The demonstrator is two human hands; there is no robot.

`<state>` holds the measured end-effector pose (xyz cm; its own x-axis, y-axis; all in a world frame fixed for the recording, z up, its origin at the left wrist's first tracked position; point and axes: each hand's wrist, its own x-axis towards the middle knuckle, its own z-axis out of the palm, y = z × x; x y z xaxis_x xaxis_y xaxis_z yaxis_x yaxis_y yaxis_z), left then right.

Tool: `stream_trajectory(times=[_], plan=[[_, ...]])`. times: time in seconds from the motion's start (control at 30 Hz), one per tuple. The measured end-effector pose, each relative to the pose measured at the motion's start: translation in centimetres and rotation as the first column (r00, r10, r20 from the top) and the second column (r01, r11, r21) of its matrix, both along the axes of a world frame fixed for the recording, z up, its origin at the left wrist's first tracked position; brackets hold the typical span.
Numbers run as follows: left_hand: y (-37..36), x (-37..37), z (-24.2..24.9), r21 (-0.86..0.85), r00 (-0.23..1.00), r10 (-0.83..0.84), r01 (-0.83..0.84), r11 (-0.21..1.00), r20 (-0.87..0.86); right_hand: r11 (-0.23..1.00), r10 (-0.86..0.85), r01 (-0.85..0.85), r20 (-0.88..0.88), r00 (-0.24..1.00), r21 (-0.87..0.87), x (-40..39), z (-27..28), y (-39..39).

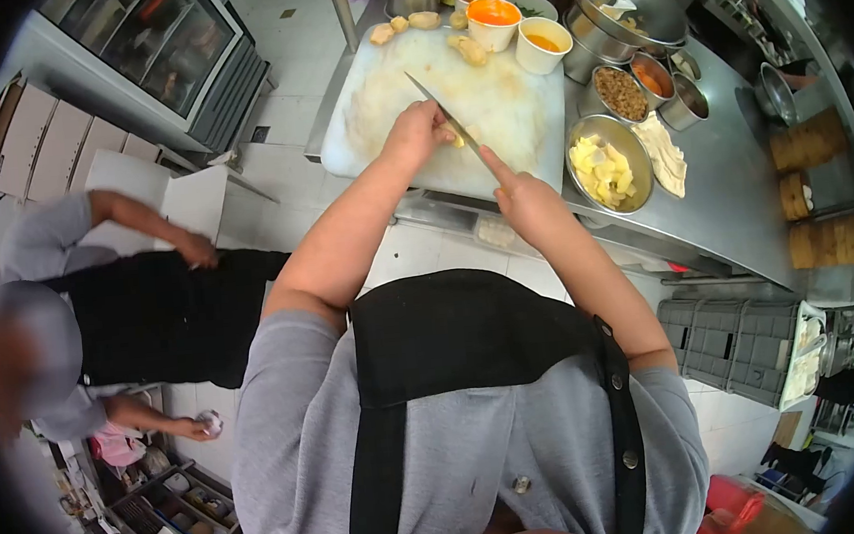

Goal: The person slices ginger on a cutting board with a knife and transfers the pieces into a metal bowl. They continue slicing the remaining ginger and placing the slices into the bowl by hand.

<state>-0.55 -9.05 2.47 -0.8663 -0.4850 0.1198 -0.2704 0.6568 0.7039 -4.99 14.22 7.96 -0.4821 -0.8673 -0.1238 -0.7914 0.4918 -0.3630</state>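
My right hand is wrapped round the handle of a long knife, whose blade points up and left over the white cutting board. Beside the blade, my left hand has its fingers closed on a small yellowish piece at the board. Further back on the board lie a peeled yellowish piece and several others in a row. To the right of the board, a metal bowl holds pale yellow chunks.
White tubs of orange and yellow contents stand at the board's back right. Metal containers, one with brown crumbly food, and pale dough are on the steel counter. Another person stands at left.
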Motion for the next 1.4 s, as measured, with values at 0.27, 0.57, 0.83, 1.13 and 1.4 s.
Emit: stream_trajectory(times=[0.27,0.57,0.83,1.13,1.4], plan=[[-0.2,-0.1,-0.2,0.033,1.000,-0.003,0.003,0.999,-0.011,0.999,-0.007,0.006,-0.017,1.000,-0.049,-1.2,-2.3,-2.2],[-0.1,0.1,0.2,-0.008,1.000,-0.020,0.020,1.000,-0.021,0.999,-0.016,0.015,-0.025,1.000,-0.038,0.4,0.0,0.5],[-0.2,0.0,0.2,-0.045,1.000,-0.005,0.005,0.999,-0.016,0.997,-0.032,0.032,0.004,0.999,-0.066,-0.6,-0.8,-1.1],[0.0,0.3,-0.5,0.023,1.000,-0.002,0.002,1.000,-0.018,0.999,-0.036,0.037,0.021,0.999,-0.023,-0.3,-1.0,-1.8],[0.0,0.4,-0.5,0.064,0.999,0.014,-0.012,0.998,-0.037,0.999,-0.043,0.043,0.032,0.999,0.008,0.4,0.5,-0.4]])
